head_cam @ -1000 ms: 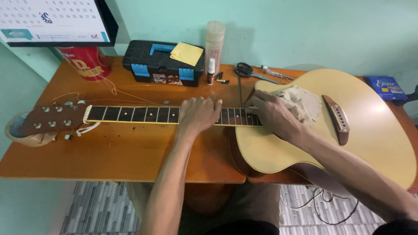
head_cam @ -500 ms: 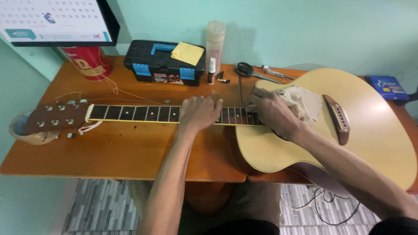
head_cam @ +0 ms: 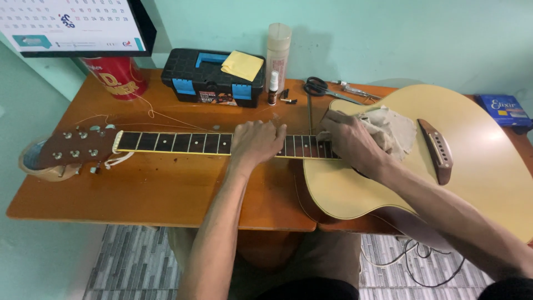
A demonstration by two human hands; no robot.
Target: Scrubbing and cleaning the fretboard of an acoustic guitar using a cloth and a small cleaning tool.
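Guitar [head_cam: 477, 166] lies flat across our wooden worktop [head_cam: 166, 189], its pale yellow body to the right and its headstock [head_cam: 75, 147] to the left, past the worktop's left end. Our left hand [head_cam: 255, 141] rests palm down on the dark neck [head_cam: 177, 143], fingers [head_cam: 272, 133] curled loosely over the frets and pressing on them without gripping anything. Our right hand [head_cam: 350, 141] sits where the neck meets the body, fingers bent and bunched on a crumpled grey cloth [head_cam: 391, 130], holding it against the guitar top. The cloth spreads toward the brown bridge [head_cam: 437, 150], which stays uncovered.

Behind the neck, toward the wall, stands a black toolbox [head_cam: 211, 78] with blue latches and a yellow pad [head_cam: 242, 65] on its lid. Just beside it are a tall pale bottle [head_cam: 277, 53] and a small dark bottle [head_cam: 272, 89]. Scissors [head_cam: 319, 88] lie near the guitar's shoulder. A red tin [head_cam: 116, 78] stands at the back left, under a calendar [head_cam: 72, 25]. A blue packet [head_cam: 504, 108] lies at the far right.
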